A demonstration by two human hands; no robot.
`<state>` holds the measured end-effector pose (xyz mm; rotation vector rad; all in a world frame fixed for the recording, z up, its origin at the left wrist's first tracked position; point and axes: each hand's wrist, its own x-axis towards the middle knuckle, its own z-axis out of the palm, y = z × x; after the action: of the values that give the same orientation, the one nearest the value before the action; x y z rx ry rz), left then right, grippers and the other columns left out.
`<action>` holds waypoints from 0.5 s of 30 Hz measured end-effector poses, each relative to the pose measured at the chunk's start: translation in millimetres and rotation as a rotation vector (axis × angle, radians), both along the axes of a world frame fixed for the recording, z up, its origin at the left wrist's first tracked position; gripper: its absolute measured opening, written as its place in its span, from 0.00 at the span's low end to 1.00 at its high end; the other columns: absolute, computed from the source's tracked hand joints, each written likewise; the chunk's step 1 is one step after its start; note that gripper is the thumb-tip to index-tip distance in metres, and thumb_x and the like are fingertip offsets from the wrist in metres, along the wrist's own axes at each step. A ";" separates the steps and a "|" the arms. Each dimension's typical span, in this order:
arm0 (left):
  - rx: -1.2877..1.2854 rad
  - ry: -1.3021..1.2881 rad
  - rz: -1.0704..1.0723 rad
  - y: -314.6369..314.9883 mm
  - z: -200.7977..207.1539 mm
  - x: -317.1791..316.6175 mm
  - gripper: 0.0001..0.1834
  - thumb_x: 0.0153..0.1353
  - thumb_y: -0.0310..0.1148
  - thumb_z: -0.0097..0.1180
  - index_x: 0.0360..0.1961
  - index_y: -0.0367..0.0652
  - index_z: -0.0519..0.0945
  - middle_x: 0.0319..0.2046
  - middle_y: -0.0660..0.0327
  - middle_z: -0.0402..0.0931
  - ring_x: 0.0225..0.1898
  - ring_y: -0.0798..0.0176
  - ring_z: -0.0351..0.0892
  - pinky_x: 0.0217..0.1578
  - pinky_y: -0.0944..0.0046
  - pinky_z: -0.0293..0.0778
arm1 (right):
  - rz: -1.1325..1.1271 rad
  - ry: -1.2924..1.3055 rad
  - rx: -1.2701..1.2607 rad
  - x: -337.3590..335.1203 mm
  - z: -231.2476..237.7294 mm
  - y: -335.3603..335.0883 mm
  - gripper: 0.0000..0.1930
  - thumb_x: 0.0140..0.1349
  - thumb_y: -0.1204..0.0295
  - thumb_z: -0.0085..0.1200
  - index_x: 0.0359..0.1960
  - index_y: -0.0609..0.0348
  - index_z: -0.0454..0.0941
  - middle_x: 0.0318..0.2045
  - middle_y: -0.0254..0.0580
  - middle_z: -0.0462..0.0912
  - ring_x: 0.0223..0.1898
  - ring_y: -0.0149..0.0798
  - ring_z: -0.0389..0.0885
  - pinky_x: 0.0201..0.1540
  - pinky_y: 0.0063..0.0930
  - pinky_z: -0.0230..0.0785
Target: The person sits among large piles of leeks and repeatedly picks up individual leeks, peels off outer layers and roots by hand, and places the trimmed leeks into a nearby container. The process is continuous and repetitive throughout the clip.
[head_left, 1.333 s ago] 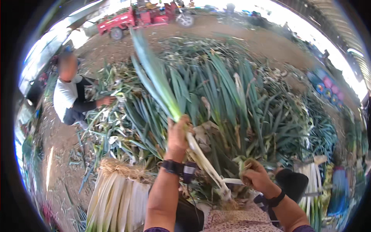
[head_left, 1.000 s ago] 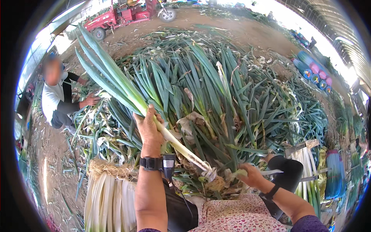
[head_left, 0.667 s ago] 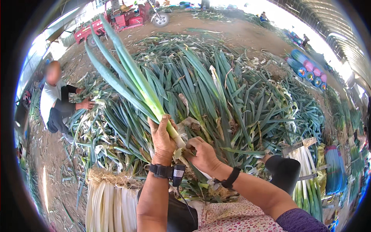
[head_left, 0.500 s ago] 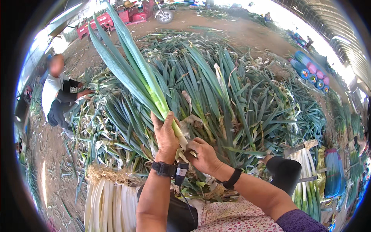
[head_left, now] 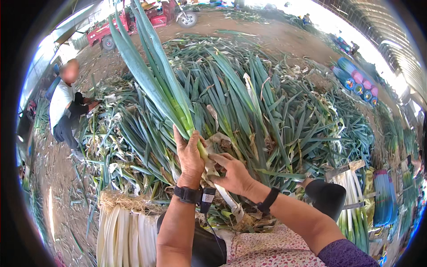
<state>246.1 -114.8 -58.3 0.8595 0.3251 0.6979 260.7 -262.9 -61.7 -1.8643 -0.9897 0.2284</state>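
Observation:
A large green onion [head_left: 178, 106] slants up and to the left in front of me, its long green leaves reaching toward the top of the view. My left hand [head_left: 190, 155] is closed around its pale stalk just under the leaves. Against the stalk, right below, the bent fingers and thumb of my right hand [head_left: 233, 174] grip it. The white lower stalk [head_left: 230, 201] shows beneath that hand, with loose pale skin near its end. Exactly what lies between the right fingertips is partly hidden.
A broad heap of green onions [head_left: 284, 115] spreads ahead. Cleaned white stalks [head_left: 126, 236] with roots stand at lower left; another bundle [head_left: 351, 191] sits in a frame at right. Someone [head_left: 66, 107] crouches at left. A red cargo tricycle [head_left: 129, 26] and wrapped bundles [head_left: 356, 80] are farther off.
My right hand has shifted slightly up along the stalk, and the white lower stalk now shows below it. The leaves have tilted a little to the right. The crouching person has moved slightly.

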 end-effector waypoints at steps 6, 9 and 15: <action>0.016 0.010 -0.015 -7.7 1.2 3.2 0.41 0.61 0.21 0.51 0.71 0.55 0.46 0.38 0.62 0.71 0.31 0.69 0.71 0.29 0.69 0.72 | -0.132 -0.052 0.022 2.5 -14.9 2.4 0.13 0.52 0.72 0.61 0.39 0.59 0.75 0.33 0.47 0.78 0.37 0.51 0.78 0.39 0.37 0.71; -0.003 0.029 -0.018 -6.7 2.2 5.4 0.41 0.61 0.20 0.50 0.72 0.55 0.47 0.38 0.62 0.71 0.32 0.69 0.71 0.31 0.69 0.72 | 0.013 0.046 0.016 9.0 -10.8 1.4 0.09 0.54 0.75 0.59 0.36 0.60 0.75 0.32 0.46 0.78 0.36 0.49 0.78 0.38 0.35 0.70; 0.103 -0.011 0.101 18.3 2.2 5.5 0.40 0.61 0.20 0.49 0.71 0.54 0.49 0.38 0.61 0.71 0.31 0.68 0.72 0.30 0.68 0.73 | 0.047 0.756 0.444 -17.9 0.5 -23.4 0.05 0.61 0.78 0.51 0.37 0.63 0.70 0.36 0.40 0.77 0.41 0.37 0.77 0.45 0.29 0.69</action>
<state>251.6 -96.5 -56.2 0.9415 0.3261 0.8184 242.8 -286.3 -61.2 -1.1910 -0.4969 0.6316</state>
